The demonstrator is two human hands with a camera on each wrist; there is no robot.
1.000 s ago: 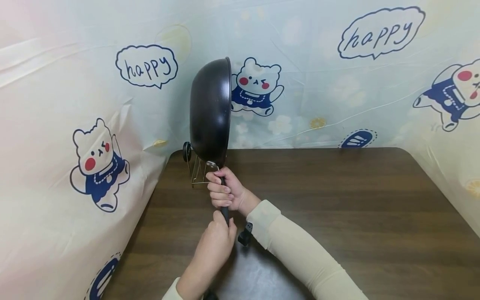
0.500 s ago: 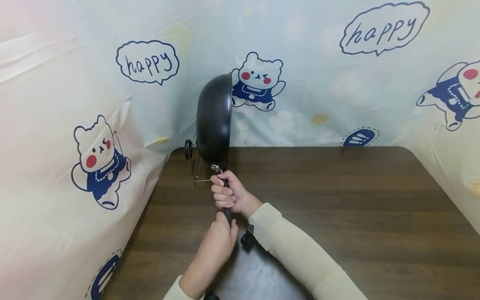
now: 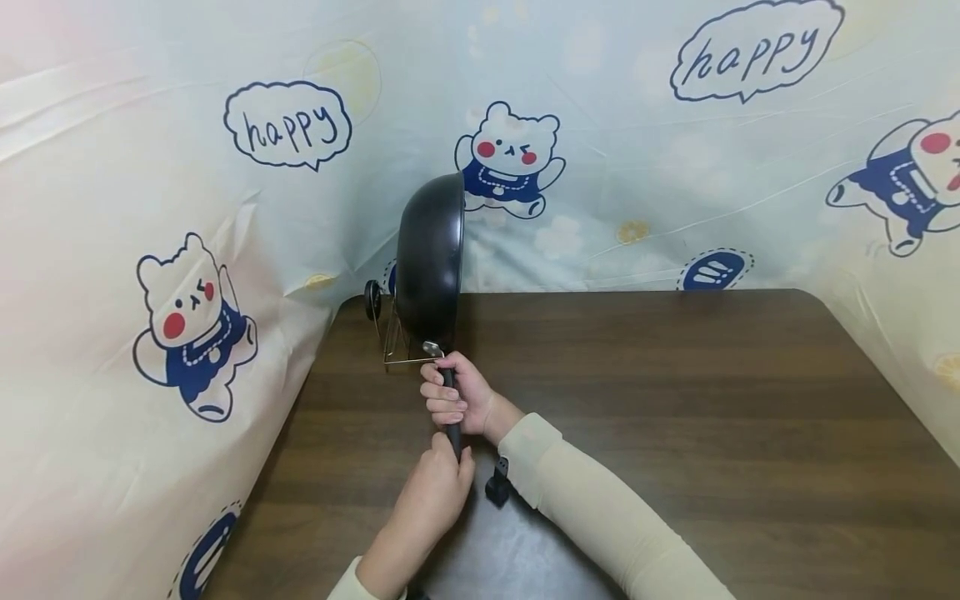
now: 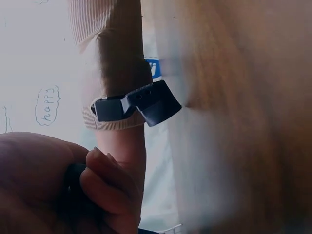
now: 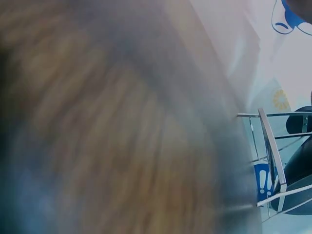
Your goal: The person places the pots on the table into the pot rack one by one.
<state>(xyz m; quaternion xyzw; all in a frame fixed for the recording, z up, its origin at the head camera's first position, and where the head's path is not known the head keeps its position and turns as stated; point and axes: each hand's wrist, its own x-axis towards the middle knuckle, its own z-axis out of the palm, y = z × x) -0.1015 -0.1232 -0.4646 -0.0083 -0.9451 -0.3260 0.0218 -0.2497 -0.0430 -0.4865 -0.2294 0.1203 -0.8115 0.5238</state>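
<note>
A black wok (image 3: 429, 258) stands on edge in the head view, its rounded bottom facing left and its rim toward the right. My right hand (image 3: 461, 396) grips the upper part of its black handle (image 3: 454, 435), just below a metal hanging loop or fitting (image 3: 431, 348). Lower down, my left hand (image 3: 435, 483) holds the handle's end, and the left wrist view shows the fingers curled round it (image 4: 75, 175). Behind and left of the wok, a metal wire rack (image 3: 397, 361) shows partly; the wok overlaps it.
A black round knob (image 3: 372, 300) sits at the rack's left side. The brown wooden table (image 3: 675, 400) extends right. A printed cloth (image 3: 622, 167) hangs behind and along the left. A black camera mount (image 4: 151, 105) is strapped on the right sleeve.
The wok has come down and slightly right, overlapping the rack more closely. Both hands have shifted slightly downward with it and keep the same grip.
</note>
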